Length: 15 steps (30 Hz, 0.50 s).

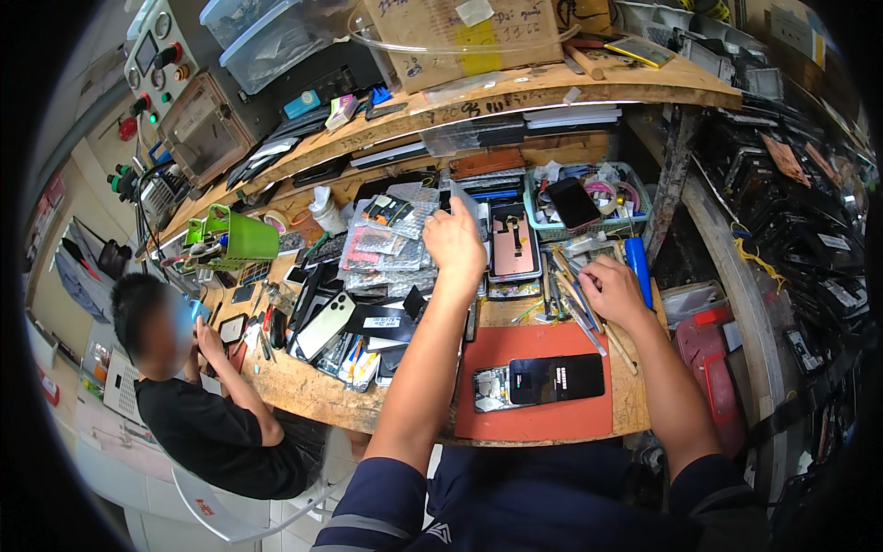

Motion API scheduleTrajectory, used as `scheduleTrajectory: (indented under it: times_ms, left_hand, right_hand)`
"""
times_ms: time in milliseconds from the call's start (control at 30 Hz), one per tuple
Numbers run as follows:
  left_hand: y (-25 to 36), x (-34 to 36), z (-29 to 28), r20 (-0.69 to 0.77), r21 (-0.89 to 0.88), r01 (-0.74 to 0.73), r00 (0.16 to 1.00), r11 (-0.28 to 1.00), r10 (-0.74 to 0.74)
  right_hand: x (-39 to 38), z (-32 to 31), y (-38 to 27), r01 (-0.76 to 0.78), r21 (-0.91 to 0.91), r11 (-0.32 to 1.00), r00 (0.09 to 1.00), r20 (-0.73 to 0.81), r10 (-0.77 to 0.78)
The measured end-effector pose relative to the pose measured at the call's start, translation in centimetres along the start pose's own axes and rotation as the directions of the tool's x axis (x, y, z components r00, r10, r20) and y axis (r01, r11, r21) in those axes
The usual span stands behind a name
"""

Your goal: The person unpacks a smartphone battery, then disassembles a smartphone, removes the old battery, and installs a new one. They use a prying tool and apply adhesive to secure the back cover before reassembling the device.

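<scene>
A: Where's the phone on my feed?
B: I have a black glass slab with a lit screen (577, 377), overlapping an opened phone body with bare silvery internals (492, 391). Both lie flat on a brick-red rectangular mat (533, 425), probably to shield them from the worn wooden bench (317, 394).
A: Left hand?
B: I see the left hand (456, 241) well beyond the mat, at the right edge of a stack of clear plastic parts bags (372, 241). Fingers bend near a grey flat piece (468, 198); I can't tell if they clamp it.
A: Right?
B: Right hand (614, 291) hangs over slim metal and wooden tools (589, 333), beside a long bright-blue handle (636, 262). Fingers curl close together; any grip is hidden from me. Tools lie beside the mat, I'd guess for quick reach.
</scene>
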<state>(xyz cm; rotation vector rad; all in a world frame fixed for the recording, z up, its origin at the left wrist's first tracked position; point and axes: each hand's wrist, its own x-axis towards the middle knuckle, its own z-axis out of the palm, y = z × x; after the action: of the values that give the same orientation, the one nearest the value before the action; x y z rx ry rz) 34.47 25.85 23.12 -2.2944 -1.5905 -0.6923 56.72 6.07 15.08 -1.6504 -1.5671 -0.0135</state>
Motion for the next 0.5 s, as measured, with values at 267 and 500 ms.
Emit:
scheduleTrajectory:
  times_ms: [267, 500]
  left_hand:
    - [1.0, -2.5, -5.2, -0.511, -0.674, -0.335, 0.855, 0.659, -0.088]
    - [3.5, -11.7, -1.2, 0.199, -0.802, 0.182, 0.979, -0.569, 0.033]
  right_hand:
    - [0.0, -0.4, -1.1, 0.134, 0.061, 0.989, 0.978, -0.166, -0.123]
    - [-2.0, 3.1, -6.2, -0.146, 0.746, 0.65, 0.986, 0.162, 0.036]
